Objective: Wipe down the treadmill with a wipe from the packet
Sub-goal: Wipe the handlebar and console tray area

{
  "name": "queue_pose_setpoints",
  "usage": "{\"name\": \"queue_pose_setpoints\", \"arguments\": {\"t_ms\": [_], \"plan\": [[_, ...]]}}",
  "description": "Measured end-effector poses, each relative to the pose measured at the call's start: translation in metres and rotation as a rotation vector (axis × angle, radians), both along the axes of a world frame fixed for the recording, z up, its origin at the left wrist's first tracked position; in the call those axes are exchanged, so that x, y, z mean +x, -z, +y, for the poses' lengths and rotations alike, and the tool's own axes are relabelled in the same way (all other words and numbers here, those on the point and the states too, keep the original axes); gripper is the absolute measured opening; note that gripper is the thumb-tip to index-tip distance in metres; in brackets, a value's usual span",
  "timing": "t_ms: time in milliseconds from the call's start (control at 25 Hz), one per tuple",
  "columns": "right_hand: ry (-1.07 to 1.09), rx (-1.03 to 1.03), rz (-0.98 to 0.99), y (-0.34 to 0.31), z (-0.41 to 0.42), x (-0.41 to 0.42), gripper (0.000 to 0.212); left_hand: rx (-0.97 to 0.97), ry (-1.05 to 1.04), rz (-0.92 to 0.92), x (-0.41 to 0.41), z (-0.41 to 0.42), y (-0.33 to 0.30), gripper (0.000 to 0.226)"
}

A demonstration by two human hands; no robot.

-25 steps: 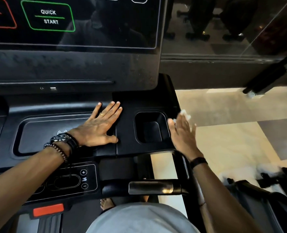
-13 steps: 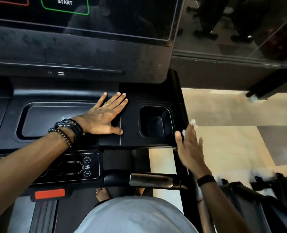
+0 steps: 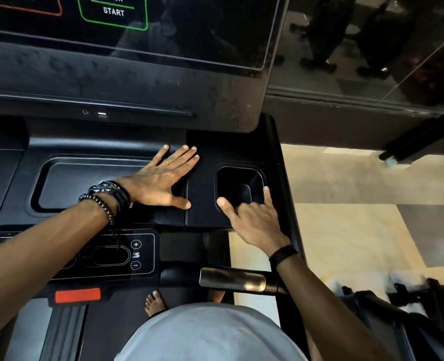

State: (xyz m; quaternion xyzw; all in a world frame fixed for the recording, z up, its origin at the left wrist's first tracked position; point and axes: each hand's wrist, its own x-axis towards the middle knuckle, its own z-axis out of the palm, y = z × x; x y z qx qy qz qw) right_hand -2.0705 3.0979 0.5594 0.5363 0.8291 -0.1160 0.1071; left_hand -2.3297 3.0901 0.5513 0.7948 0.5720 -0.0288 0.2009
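Two hands on the treadmill (image 3: 236,149) console.
Left hand (image 3: 161,182) lies flat, fingers spread; right hand (image 3: 252,217) reaches into the cup holder (image 3: 239,187), middle fingers curled, contents hidden.

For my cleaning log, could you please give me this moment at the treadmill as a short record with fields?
left hand: flat on the console, fingers straight and spread
right hand: at the cup holder, thumb and little finger out, middle fingers curled in
wipe: not visible; may be under the right fingers
screen: green QUICK START box showing
handlebar: untouched
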Motion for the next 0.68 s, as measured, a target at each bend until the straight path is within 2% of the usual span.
{"name": "queue_pose_setpoints", "arguments": {"t_ms": [200,400,520,600,680], "plan": [[-0.138,-0.014,0.061,-0.018,-0.014,-0.005,0.101,-0.010,-0.016,-0.017,0.001,-0.003,-0.007,0.119],[-0.065,-0.183,0.143,-0.023,-0.007,-0.011,0.091,0.009,-0.023,-0.008,0.004,-0.004,-0.007,0.114],[-0.058,-0.201,0.151,-0.029,-0.010,-0.019,0.094,0.002,-0.030,-0.007,0.002,-0.004,-0.006,0.114],[0.025,-0.293,0.146,-0.024,-0.010,-0.023,0.097,0.004,-0.024,-0.006,0.003,-0.003,-0.005,0.116],[0.074,-0.316,0.240,-0.022,0.000,-0.025,0.111,0.019,-0.027,-0.019,0.002,-0.002,-0.002,0.118]]}}
